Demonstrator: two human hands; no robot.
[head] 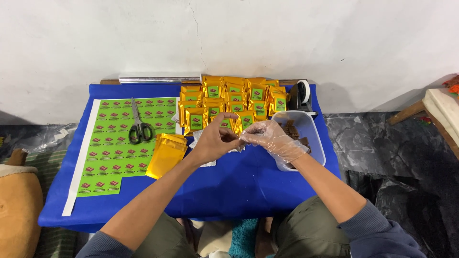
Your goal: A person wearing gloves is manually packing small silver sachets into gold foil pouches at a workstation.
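Observation:
My bare left hand and my right hand, which wears a clear plastic glove, meet above the middle of the blue-covered table. The left thumb and fingers pinch the loose plastic at the gloved fingertips. The right fingers are curled toward that pinch, and I cannot tell whether they hold anything. Beside the right hand stands a clear plastic tub with brown chocolate pieces in it. A pile of gold pouches with green labels lies just beyond both hands.
A green sticker sheet with black scissors on it covers the table's left. Plain gold pouches lie beside it. A foil roll and a tape dispenser sit at the back edge. White scraps lie under my left hand.

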